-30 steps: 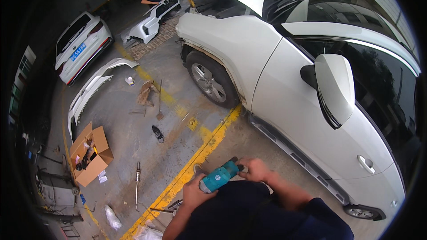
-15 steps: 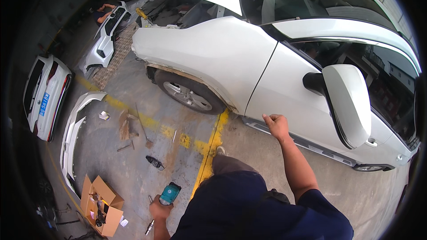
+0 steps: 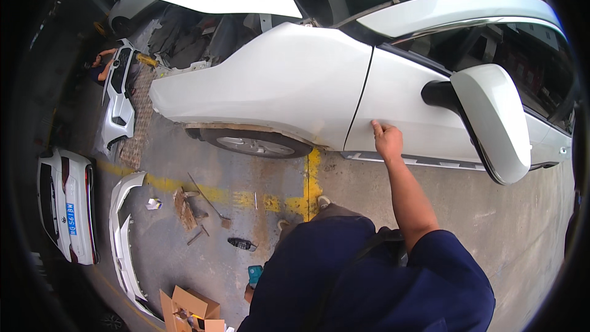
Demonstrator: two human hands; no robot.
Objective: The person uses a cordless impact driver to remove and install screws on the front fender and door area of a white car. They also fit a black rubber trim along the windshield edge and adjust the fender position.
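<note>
My right hand (image 3: 388,141) is raised in front of the white front door (image 3: 402,107), below the side mirror (image 3: 491,123). One digit sticks out and the other fingers are curled in, with nothing seen in them. Whether it touches the door I cannot tell. Low beside my body, my left hand (image 3: 249,294) grips a teal cordless impact wrench (image 3: 255,274). My dark blue shirt hides most of that hand and the tool. The car's white front fender (image 3: 270,80) and front wheel (image 3: 255,143) are left of the door.
A white bumper piece (image 3: 121,240) lies on the floor at left, near an open cardboard box (image 3: 195,301). A wooden block (image 3: 184,209), a long-handled tool (image 3: 209,200) and a black part (image 3: 241,244) lie nearby. Another person (image 3: 101,67) is beside a front bumper (image 3: 120,98); a white car (image 3: 67,206) stands left.
My view has turned and moved closer to the car. My right hand has gone from beside the sill to in front of the door. My left hand and its wrench are now mostly behind my body.
</note>
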